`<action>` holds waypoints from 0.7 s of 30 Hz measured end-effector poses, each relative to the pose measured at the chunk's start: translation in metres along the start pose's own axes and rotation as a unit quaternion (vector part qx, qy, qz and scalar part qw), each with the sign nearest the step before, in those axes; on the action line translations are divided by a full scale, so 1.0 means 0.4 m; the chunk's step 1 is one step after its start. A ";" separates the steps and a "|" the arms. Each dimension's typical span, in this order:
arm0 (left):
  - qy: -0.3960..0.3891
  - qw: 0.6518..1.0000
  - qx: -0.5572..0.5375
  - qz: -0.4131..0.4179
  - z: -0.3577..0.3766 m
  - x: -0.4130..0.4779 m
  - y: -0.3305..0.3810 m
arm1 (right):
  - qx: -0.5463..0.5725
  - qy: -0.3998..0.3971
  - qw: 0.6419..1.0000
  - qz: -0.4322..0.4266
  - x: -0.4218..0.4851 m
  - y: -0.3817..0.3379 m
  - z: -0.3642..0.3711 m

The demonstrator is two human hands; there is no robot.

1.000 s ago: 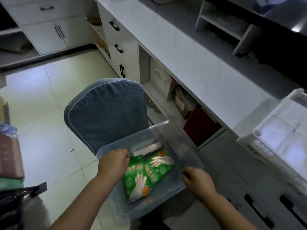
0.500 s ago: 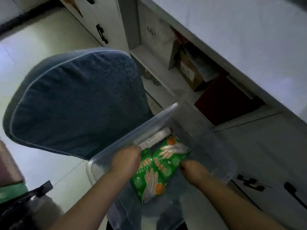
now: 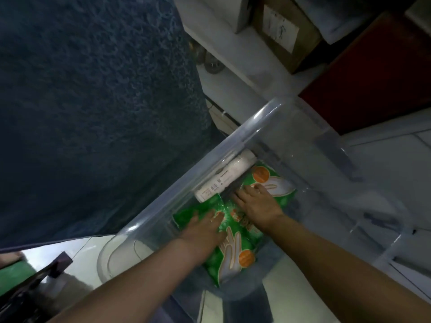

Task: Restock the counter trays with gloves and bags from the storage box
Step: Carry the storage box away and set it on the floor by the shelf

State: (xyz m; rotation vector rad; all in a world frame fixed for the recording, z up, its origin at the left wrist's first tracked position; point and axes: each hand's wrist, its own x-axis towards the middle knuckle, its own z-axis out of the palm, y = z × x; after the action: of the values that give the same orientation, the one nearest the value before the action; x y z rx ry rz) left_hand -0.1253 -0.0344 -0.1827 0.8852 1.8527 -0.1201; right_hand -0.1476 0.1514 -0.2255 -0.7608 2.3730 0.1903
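Note:
A clear plastic storage box [image 3: 268,117] stands on a chair seat below me. Inside lie green glove packets [image 3: 235,257] printed with white hands and orange circles, and a white roll of bags [image 3: 224,178] along the box's far wall. My left hand [image 3: 205,231] lies flat on the nearer green packet, fingers spread. My right hand [image 3: 256,203] rests on the farther packet [image 3: 277,185], fingertips close to the roll. Neither hand visibly grips anything. The counter trays are out of view.
A blue padded chair back [image 3: 93,101] fills the left. Under the counter, an open shelf holds a cardboard box [image 3: 284,31] and a dark red box [image 3: 373,78]. White cabinet fronts [image 3: 396,155] lie to the right, and pale floor tiles [image 3: 46,255] lower left.
My head has dropped much closer to the box. Both hands moved from the box's rim and sides down inside it and now lie on the green packets.

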 end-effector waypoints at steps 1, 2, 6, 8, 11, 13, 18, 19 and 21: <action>-0.026 1.000 -0.005 -0.009 0.010 0.009 -0.006 | -0.011 -0.013 1.000 0.009 -0.004 0.005 -0.001; -0.053 0.998 -0.009 -0.019 0.022 0.013 -0.011 | -0.006 0.001 1.000 0.025 -0.010 0.012 -0.004; -0.133 0.989 -0.029 -0.056 0.051 0.005 -0.020 | -0.055 0.044 0.997 0.037 -0.050 0.062 -0.033; -0.148 0.986 -0.037 -0.063 0.044 -0.010 -0.015 | -0.047 0.084 0.995 0.033 -0.082 0.076 -0.039; -0.157 0.984 -0.045 -0.070 0.011 -0.036 -0.004 | 0.006 0.119 0.992 0.049 -0.124 0.087 -0.074; -0.134 0.987 -0.043 -0.083 -0.006 -0.057 0.001 | 0.059 0.130 0.986 0.082 -0.149 0.086 -0.107; 0.094 0.985 -0.026 -0.140 -0.039 -0.147 -0.009 | 0.210 0.069 0.968 0.120 -0.171 0.049 -0.145; 0.162 0.976 -0.027 -0.141 -0.050 -0.173 -0.008 | 0.229 0.046 0.963 0.136 -0.164 0.034 -0.138; 0.240 0.962 -0.017 -0.128 -0.069 -0.216 -0.005 | 0.234 -0.012 0.957 0.172 -0.146 0.002 -0.118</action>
State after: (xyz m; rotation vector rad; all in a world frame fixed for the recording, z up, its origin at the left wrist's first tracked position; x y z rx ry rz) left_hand -0.1307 -0.0680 -0.0987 0.6834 2.4130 -0.0331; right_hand -0.1360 0.1652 -0.1526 -0.1210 2.3743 -0.2148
